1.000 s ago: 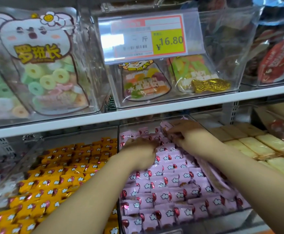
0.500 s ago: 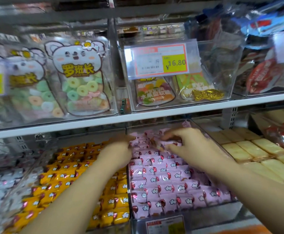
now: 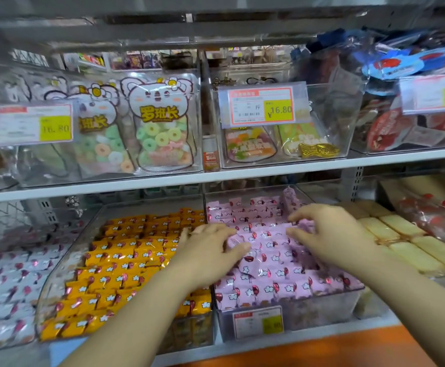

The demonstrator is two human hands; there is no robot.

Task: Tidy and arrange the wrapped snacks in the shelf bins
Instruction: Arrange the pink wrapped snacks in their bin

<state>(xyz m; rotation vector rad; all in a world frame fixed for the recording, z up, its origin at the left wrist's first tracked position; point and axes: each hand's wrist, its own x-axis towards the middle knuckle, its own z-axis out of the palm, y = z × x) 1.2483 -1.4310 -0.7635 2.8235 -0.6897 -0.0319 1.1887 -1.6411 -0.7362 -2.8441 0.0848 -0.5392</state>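
Observation:
Rows of pink wrapped snacks [image 3: 271, 263] fill a clear bin [image 3: 324, 311] at the middle of the lower shelf. Both my hands are down inside it, over the middle rows. My left hand [image 3: 210, 252] pinches one tilted pink snack [image 3: 234, 240] between thumb and fingers at the bin's left side. Curled fingers of my right hand [image 3: 332, 234] close around another pink snack [image 3: 306, 224] further right. The rows under my palms are hidden.
Orange wrapped snacks [image 3: 126, 263] fill the clear bin to the left, and white ones [image 3: 4, 287] lie beyond that. Pale yellow cakes [image 3: 406, 245] and red packets [image 3: 441, 221] sit to the right. A shelf board [image 3: 242, 174] with gummy-bag bins [image 3: 160, 128] hangs close overhead.
Both hands have drawn back from the bin's far rows toward the middle rows. The view has pulled back and tilted up, showing more of the upper shelf and the bin's price tag.

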